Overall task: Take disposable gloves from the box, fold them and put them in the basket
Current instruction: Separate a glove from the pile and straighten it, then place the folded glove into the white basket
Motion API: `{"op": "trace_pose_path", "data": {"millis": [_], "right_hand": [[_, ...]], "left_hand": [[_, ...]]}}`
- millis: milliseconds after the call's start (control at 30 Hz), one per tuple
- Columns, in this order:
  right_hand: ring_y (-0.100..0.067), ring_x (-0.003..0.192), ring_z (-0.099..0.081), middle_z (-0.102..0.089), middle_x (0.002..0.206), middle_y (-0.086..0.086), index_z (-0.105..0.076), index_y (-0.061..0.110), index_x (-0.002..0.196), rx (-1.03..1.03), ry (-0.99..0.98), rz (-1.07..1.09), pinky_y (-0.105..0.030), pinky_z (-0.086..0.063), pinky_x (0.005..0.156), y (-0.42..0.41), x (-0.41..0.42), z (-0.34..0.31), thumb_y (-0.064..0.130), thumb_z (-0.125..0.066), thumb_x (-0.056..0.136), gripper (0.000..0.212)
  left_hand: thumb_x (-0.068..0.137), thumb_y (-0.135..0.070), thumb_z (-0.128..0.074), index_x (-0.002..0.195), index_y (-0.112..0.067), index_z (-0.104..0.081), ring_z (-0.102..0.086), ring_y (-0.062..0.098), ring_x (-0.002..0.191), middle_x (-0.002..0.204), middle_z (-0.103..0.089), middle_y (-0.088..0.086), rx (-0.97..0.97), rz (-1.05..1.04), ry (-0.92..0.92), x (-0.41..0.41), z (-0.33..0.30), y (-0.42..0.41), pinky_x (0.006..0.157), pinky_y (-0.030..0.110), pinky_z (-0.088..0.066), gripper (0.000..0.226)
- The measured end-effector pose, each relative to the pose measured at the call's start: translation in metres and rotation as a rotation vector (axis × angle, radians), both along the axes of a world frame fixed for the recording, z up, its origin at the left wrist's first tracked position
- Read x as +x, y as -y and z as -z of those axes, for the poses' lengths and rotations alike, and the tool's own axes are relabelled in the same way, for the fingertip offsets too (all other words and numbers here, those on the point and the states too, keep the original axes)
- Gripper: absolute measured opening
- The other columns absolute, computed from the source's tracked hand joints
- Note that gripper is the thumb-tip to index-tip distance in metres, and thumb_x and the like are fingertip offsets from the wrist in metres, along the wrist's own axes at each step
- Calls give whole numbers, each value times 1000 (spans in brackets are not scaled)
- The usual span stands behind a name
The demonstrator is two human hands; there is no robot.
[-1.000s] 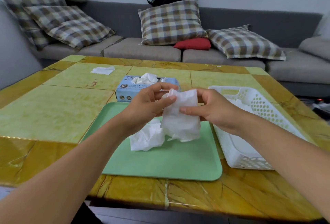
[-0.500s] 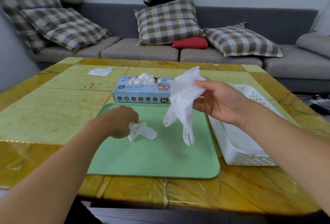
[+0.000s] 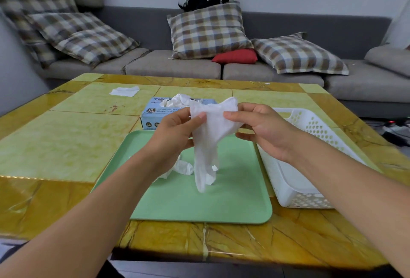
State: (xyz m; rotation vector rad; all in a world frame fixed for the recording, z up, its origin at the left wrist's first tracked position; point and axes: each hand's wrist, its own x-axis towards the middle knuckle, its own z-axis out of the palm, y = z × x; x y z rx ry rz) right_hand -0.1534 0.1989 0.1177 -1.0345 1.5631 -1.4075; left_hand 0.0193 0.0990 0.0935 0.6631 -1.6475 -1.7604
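From the head camera, both hands are raised above a green tray (image 3: pixel 233 200) on the yellow bench (image 3: pixel 66 144). The left hand (image 3: pixel 175 135) pinches the cuff edge of a white glove (image 3: pixel 208 140) between thumb and fingers, and the right hand (image 3: pixel 264 129) pinches the same cuff from the other side. The glove hangs down between the hands, its fingers dangling just over the tray. A second, crumpled glove (image 3: pixel 183 168) lies on the tray, partly hidden behind the left wrist. Beyond the tray stands the blue glove box (image 3: pixel 153 116) with white gloves bunched out of its top. The white perforated basket (image 3: pixel 310 127) sits on the bench just right of the tray. A white scrap (image 3: pixel 124 91) lies near the bench's far left corner.
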Motion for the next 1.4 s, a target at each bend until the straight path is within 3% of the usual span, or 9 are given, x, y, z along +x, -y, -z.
{"op": "trace_pose_path", "data": {"millis": [133, 233, 333, 433, 567, 833, 1100, 1333, 1400], "right_hand": [[-17, 89, -59, -65, 97, -10, -64, -3, 107, -63, 9, -31, -33, -44, 92, -3, 2, 0, 25, -81, 76, 44], [-24, 81, -50, -54, 88, -15, -58, 4, 85, -135, 5, -32, -32, -42, 80, -3, 3, -2, 15, -75, 83, 21], [-21, 72, -50, -52, 78, -12, -50, 13, 69, -159, 18, -25, -29, -43, 67, -3, 2, -4, 9, -72, 88, 29], [-23, 78, -64, -68, 87, -12, -61, 10, 89, -156, 67, -16, -34, -50, 70, -4, 3, -4, 5, -70, 89, 11], [-23, 94, -70, -74, 113, -13, -68, 6, 121, -30, 155, -143, -32, -58, 76, -5, 3, -5, 4, -67, 90, 31], [-26, 101, -73, -78, 101, -10, -78, 4, 97, -119, -172, -14, -33, -53, 97, -2, 1, 1, 15, -73, 90, 14], [-24, 88, -71, -75, 109, -12, -72, 7, 118, -17, 62, -157, -36, -59, 74, -8, -2, -7, 20, -69, 90, 30], [-23, 83, -70, -74, 97, -11, -77, 10, 92, 87, 279, -223, -33, -59, 79, -12, 0, -8, 14, -68, 90, 10], [-29, 97, -66, -72, 109, -17, -75, 6, 100, 162, 284, -225, -42, -53, 96, -9, -3, -3, 13, -69, 89, 15]], "left_hand": [[103, -22, -54, 121, -15, -68, -71, 19, 90, 111, -75, 7, 28, 2, -13, -1, -5, -1, 70, 29, -59, 24], [102, -20, -56, 116, -14, -69, -71, 21, 89, 110, -75, 12, -24, -50, -15, -1, -3, 1, 70, 29, -58, 19], [101, -16, -59, 103, -18, -71, -68, 23, 86, 99, -75, 12, -50, -138, -53, -2, -2, 3, 79, 36, -56, 13], [100, -17, -61, 97, -23, -73, -67, 22, 84, 93, -74, 8, -41, -197, -79, -4, -4, 3, 78, 38, -56, 14], [101, -15, -59, 95, -22, -72, -63, 21, 79, 83, -71, 4, -56, -250, -112, -7, -3, 4, 77, 38, -52, 16], [100, -13, -56, 89, -24, -73, -65, 20, 80, 89, -72, 5, -25, -220, -56, -6, -6, 3, 79, 41, -54, 24], [81, -21, -70, 113, -12, -67, -71, 21, 90, 104, -75, 9, 6, 56, -135, 3, -15, 1, 82, 35, -58, 34], [80, -24, -71, 117, -10, -71, -72, 19, 93, 112, -75, 7, 149, 149, 66, 13, -22, 4, 79, 30, -58, 39], [87, -22, -69, 114, -11, -73, -73, 16, 93, 110, -76, 5, 253, 150, 166, 14, -21, 6, 82, 29, -59, 29]]}}
